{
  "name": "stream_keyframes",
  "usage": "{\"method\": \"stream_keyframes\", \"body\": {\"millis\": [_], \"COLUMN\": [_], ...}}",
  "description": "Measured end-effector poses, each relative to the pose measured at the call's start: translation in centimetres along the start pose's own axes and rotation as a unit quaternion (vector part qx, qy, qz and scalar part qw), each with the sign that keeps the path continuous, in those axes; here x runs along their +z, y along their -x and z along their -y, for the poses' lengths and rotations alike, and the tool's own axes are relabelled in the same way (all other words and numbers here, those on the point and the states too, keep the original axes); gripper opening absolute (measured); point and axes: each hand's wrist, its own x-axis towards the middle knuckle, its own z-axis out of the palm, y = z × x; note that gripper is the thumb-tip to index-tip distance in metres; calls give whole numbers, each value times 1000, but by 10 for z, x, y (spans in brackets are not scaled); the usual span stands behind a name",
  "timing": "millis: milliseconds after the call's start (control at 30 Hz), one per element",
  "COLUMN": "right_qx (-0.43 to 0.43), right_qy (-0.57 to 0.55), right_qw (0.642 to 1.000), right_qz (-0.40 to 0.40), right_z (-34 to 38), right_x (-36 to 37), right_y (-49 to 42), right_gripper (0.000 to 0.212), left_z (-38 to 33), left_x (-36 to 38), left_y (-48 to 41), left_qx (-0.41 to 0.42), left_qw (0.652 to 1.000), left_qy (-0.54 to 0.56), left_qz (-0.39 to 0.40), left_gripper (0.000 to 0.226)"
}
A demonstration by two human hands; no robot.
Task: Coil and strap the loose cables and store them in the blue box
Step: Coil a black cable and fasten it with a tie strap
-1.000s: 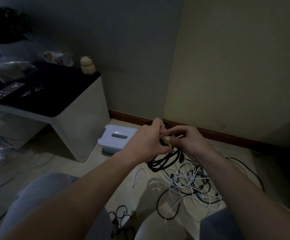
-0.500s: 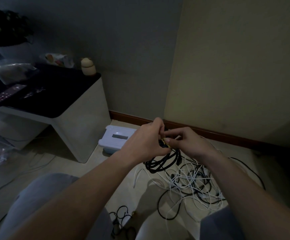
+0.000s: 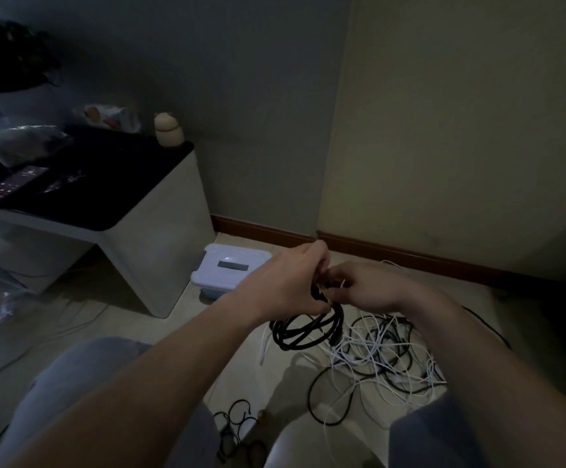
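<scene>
You wear the only camera on your head: a wide-angle view facing forward and down into a room corner. It sits close above your left hand [image 3: 285, 282] and right hand [image 3: 372, 286], mid-frame, with the floor [image 3: 133, 315] beyond and the low table [image 3: 163, 238] at left.

The black cable coil [image 3: 308, 329] hangs in loose loops from its top, where the left hand [image 3: 285, 285] grips it and the right hand [image 3: 372, 288] pinches a small pale strap [image 3: 341, 284] against it. Just right of it, a tangle of white and black cables [image 3: 382, 359] sprawls on the floor. The blue box [image 3: 214, 293], white lid on, sits farther left.
</scene>
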Motion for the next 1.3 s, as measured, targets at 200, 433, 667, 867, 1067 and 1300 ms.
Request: {"method": "stream_keyframes", "body": {"millis": [200, 433, 667, 867, 1067, 1300], "right_qx": [38, -36, -67, -69, -36, 76], "right_qy": [3, 163, 41, 64, 27, -105], "right_qw": [998, 986, 981, 982, 985, 966], "right_qz": [60, -23, -180, -164, -168, -222], "right_z": [6, 7, 11, 13, 10, 1], "right_x": [-6, 20, 35, 34, 34, 38], "right_y": [4, -2, -23, -27, -29, -38], "right_gripper": [31, 77, 36, 20, 20, 16], "left_z": [-5, -4, 1, 6, 8, 16], "left_x": [0, -14, -19, -17, -19, -5], "left_y": [0, 0, 4, 11, 13, 17], "left_qx": [-1, -56, -154, -194, -254, -260], "left_qw": [1000, 985, 951, 909, 833, 905], "left_qy": [18, 164, 265, 367, 490, 336], "left_qz": [26, -13, -39, 29, 38, -27], "left_gripper": [57, 51, 41, 30, 27, 58]}}
